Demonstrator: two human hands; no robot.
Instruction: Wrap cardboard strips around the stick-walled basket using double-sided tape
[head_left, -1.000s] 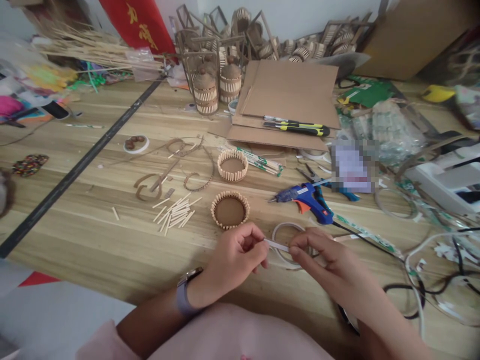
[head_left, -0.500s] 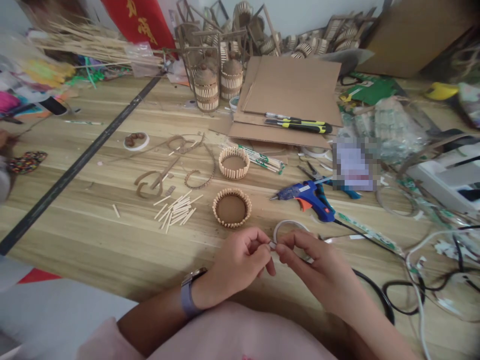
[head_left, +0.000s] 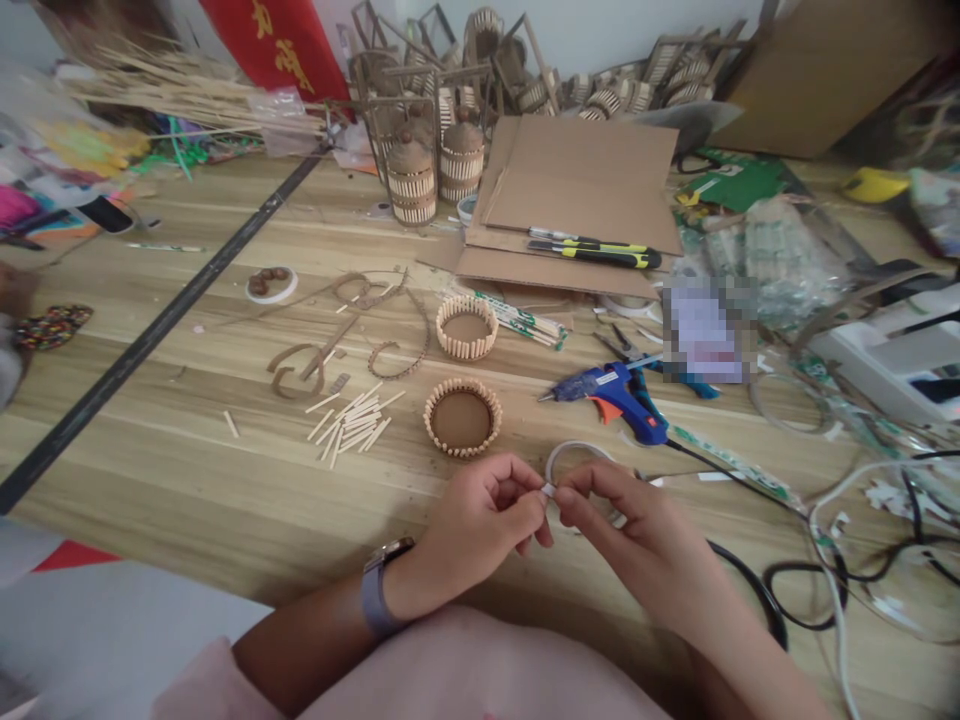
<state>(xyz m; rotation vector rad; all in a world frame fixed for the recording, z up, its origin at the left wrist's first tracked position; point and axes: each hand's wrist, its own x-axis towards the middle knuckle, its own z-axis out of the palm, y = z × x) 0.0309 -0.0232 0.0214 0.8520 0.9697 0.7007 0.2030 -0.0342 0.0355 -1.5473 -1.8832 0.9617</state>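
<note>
Near the front edge of the desk [head_left: 315,520], the left hand [head_left: 484,515] and right hand [head_left: 649,535] exposed only a short section of the white strip [head_left: 548,490], too small for its shape to be determined. The right hand partly covered the white ring [head_left: 553,461]. Pixelation obscured the lilac panel [head_left: 705,325]. The view's right border truncated the white device [head_left: 892,345]; its left border, a blurred second person [head_left: 9,290].

A red sheet [head_left: 281,60] with gold writing is at the back, beside a big messy heap of thin wood strips [head_left: 172,95]. Two black and yellow cutters [head_left: 615,257] lie on the front part of some flat brown cardboard [head_left: 592,175]. A long black bar [head_left: 187,295] runs slantwise across the wooden table [head_left: 150,440], and a white machine [head_left: 892,345] sits near the right edge.
</note>
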